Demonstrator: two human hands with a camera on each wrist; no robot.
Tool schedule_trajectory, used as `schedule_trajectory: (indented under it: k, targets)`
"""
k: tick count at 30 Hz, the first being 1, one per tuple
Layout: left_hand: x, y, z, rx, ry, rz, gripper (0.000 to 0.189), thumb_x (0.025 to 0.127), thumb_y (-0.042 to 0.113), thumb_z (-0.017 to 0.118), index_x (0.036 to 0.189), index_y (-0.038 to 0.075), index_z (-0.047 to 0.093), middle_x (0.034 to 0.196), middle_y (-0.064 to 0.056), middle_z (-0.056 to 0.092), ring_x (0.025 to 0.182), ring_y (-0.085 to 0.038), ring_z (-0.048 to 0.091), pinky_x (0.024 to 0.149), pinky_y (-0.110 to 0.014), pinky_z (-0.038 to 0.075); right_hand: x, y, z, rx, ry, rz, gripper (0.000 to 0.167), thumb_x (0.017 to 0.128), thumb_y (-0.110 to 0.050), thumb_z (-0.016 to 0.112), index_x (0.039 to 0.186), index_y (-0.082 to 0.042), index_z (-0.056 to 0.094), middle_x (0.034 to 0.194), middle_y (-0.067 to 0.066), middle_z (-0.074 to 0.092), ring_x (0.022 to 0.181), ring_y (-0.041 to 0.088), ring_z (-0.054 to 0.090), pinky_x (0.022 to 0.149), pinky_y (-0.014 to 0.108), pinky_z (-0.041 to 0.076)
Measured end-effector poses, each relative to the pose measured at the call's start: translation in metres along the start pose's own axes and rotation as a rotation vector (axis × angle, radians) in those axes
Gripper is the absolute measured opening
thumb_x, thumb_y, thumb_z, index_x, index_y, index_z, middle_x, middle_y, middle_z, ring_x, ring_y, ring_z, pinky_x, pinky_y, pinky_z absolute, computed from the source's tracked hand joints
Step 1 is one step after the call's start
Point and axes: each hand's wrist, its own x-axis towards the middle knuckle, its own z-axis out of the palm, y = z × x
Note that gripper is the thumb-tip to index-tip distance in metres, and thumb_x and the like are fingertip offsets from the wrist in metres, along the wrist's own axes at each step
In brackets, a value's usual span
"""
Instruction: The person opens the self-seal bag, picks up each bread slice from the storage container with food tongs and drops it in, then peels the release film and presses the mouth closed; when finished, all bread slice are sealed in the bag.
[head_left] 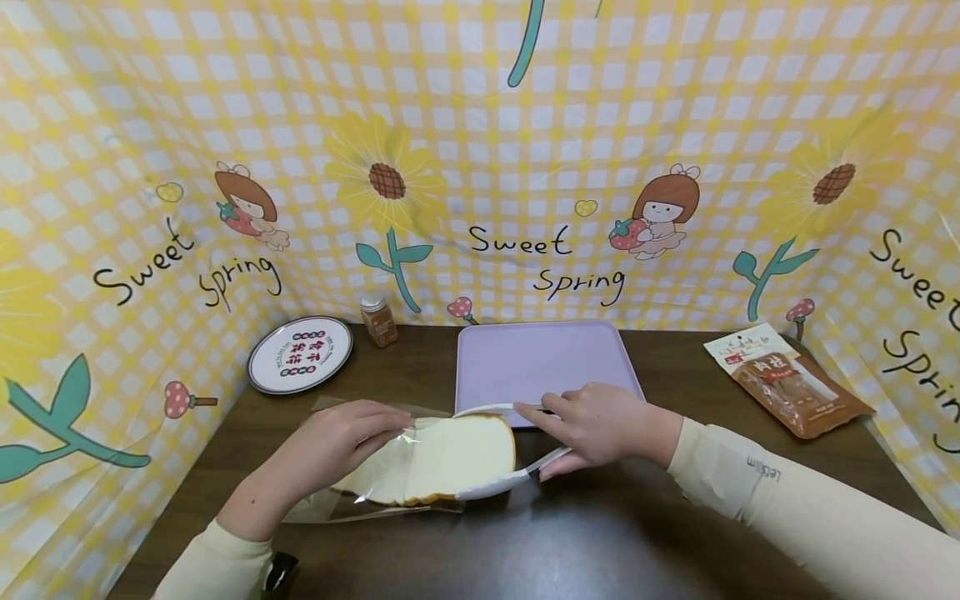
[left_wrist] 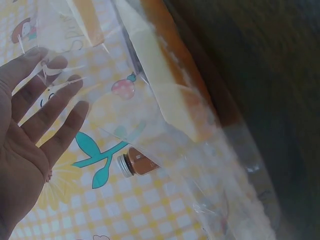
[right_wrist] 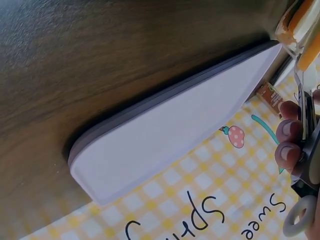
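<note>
A pale slice of bread (head_left: 468, 454) with a brown crust lies partly inside a clear plastic bag (head_left: 322, 504); more crust (left_wrist: 172, 55) shows through the film in the left wrist view. My left hand (head_left: 352, 437) pinches the bag's film between thumb and forefinger, the other fingers spread behind it. In my right hand (head_left: 592, 425) is a pair of tongs (head_left: 491, 486) with white tips, one arm along each long side of the bread. The right wrist view shows the tongs' black and metal handle and a white ring (right_wrist: 300, 216) at its end.
Behind the hands lies a lilac tray (head_left: 540, 362). A round white plate (head_left: 300, 354) and a small spice jar (head_left: 378, 321) stand at the back left. To the right is a brown food packet (head_left: 787, 379). A checked cloth (head_left: 480, 167) hangs around the dark table.
</note>
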Motion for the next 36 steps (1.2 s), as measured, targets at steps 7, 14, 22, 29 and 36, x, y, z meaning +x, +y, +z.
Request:
schedule_trajectory:
  k: [7, 14, 22, 29, 36]
  targets:
    - [0.000, 0.001, 0.001, 0.000, -0.014, -0.017, 0.028, 0.095, 0.013, 0.080, 0.122, 0.020, 0.081, 0.124, 0.005, 0.080, 0.113, -0.017, 0.077, 0.092, -0.040, 0.066, 0.001, -0.004, 0.001, 0.007, 0.001, 0.019, 0.088, 0.100, -0.082, 0.043, 0.148, -0.011, 0.063, 0.100, 0.000, 0.069, 0.068, 0.011, 0.067, 0.049, 0.029, 0.055]
    - [0.000, 0.001, 0.002, -0.001, -0.014, -0.020, 0.029, 0.095, 0.013, 0.080, 0.123, 0.019, 0.081, 0.124, 0.004, 0.080, 0.113, -0.017, 0.077, 0.092, -0.040, 0.066, -0.001, -0.009, 0.005, -0.003, 0.015, 0.033, 0.085, 0.099, -0.081, 0.048, 0.145, -0.011, 0.066, 0.100, 0.000, 0.069, 0.066, 0.011, 0.066, 0.049, 0.029, 0.055]
    - [0.002, 0.003, 0.002, 0.000, -0.024, -0.030, 0.028, 0.096, 0.013, 0.079, 0.123, 0.019, 0.080, 0.124, 0.005, 0.080, 0.114, -0.017, 0.077, 0.095, -0.041, 0.066, -0.002, -0.020, 0.008, -0.006, -0.003, 0.079, 0.084, 0.102, -0.079, 0.043, 0.148, -0.012, 0.064, 0.101, 0.000, 0.069, 0.065, 0.011, 0.066, 0.046, 0.029, 0.052]
    - [0.002, 0.002, 0.003, 0.008, -0.008, -0.020, 0.028, 0.095, 0.011, 0.079, 0.122, 0.018, 0.080, 0.122, 0.007, 0.081, 0.112, -0.016, 0.078, 0.093, -0.040, 0.066, -0.001, -0.031, 0.011, 0.000, 0.045, 0.122, 0.085, 0.102, -0.079, 0.043, 0.145, -0.009, 0.065, 0.097, 0.001, 0.067, 0.061, 0.013, 0.062, 0.045, 0.029, 0.052]
    - [0.003, 0.003, 0.002, 0.009, -0.006, -0.034, 0.027, 0.095, 0.012, 0.079, 0.121, 0.019, 0.080, 0.120, 0.007, 0.081, 0.111, -0.016, 0.078, 0.092, -0.039, 0.066, 0.000, -0.038, 0.013, -0.015, 0.066, 0.123, 0.087, 0.100, -0.081, 0.046, 0.144, -0.009, 0.066, 0.097, 0.002, 0.068, 0.061, 0.013, 0.064, 0.044, 0.028, 0.052]
